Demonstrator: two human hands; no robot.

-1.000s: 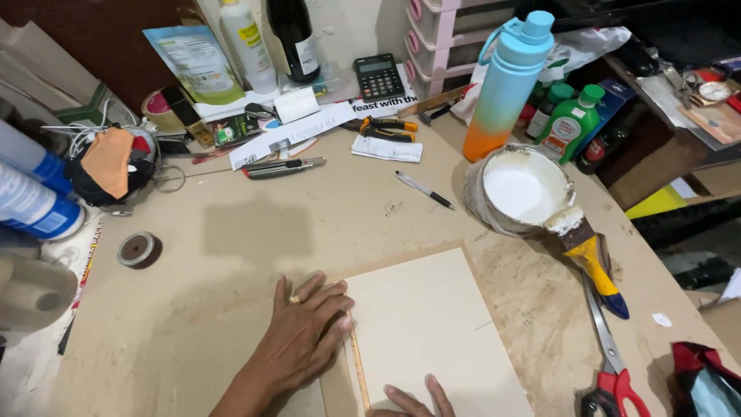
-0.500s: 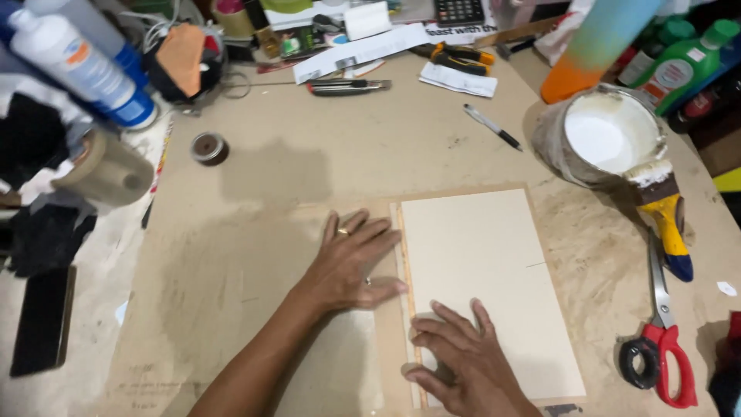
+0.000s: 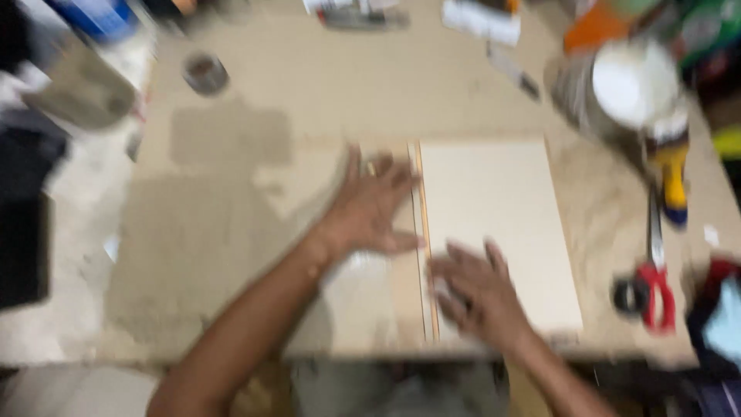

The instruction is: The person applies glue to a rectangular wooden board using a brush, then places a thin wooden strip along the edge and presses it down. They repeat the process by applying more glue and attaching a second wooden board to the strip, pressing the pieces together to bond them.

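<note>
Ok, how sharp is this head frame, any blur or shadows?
Head view: motion blur smears everything; the left hand and right hand on the pale board lack crisp edges, the scissors are soft, and darker patches mark the tabletop.

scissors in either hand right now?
No: the red-handled scissors lie on the table to the right, while the left hand and right hand press flat on the pale board.

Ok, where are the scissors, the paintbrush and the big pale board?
Scissors (image 3: pixel 652 289), head view, on the red handles.
Paintbrush (image 3: pixel 673 174), head view, on its yellow handle.
Pale board (image 3: pixel 494 208), head view, on its bare middle, above the right hand (image 3: pixel 478 297).
</note>
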